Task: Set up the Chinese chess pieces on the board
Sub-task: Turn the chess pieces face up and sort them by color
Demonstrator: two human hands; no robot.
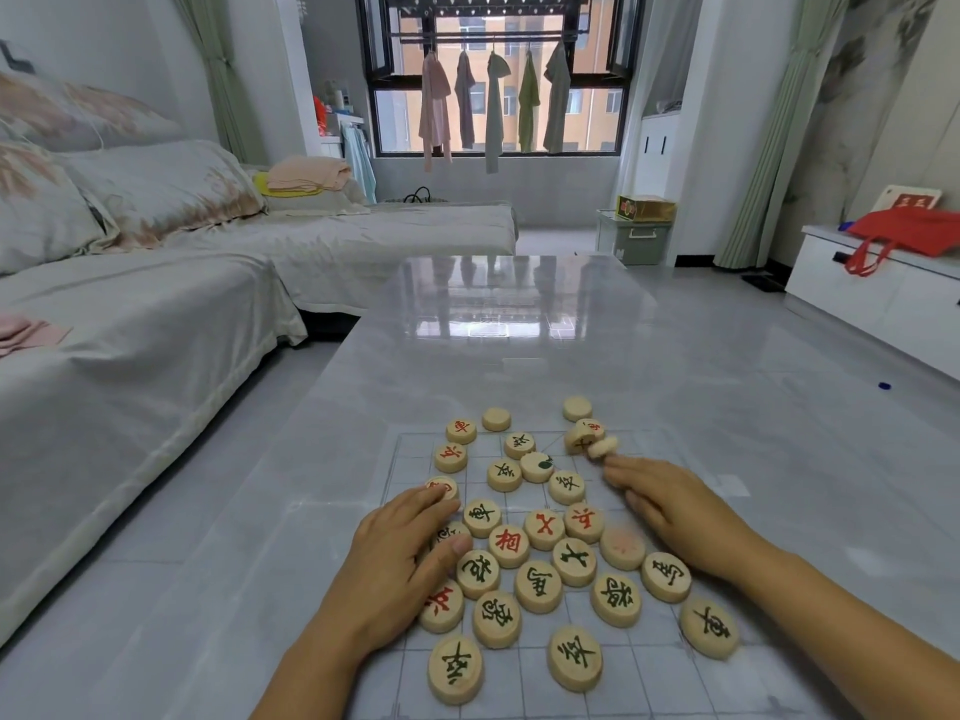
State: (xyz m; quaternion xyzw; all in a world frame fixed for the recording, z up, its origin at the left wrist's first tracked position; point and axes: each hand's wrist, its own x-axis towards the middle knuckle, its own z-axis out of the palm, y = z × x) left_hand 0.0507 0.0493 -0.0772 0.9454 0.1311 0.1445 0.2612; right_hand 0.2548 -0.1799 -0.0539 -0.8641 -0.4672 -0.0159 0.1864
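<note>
Though spread over the board [649, 680], showed no order: found chess pieces [524, 545] in a loose jumble across the middle and near part of the grid, red and dark characters mixed, most face up. Noted two blank-side-up pieces [496, 419] just past the far edge, plus a small tilted pile [586, 436] at the far right, leaning on each other. Saw no back rank and no soldier line on either side. Judged task barely begun; left to do: flip blanks, split colours, seat every piece on its point. Logged left hand [400, 558] flat over pieces at the jumble's left edge, fingers loosely extended, thumb against one piece, nothing pinched. Logged right hand [680, 511] stretched toward the tilted pile, fingers mostly straight, nothing gripped; could not tell whether tips touched the nearest piece or sat just beside it. Logged board flat on glossy grey table [519, 324]; cloth-covered sofa [156, 314] to the left, window [493, 106] with hung clothes beyond.
</note>
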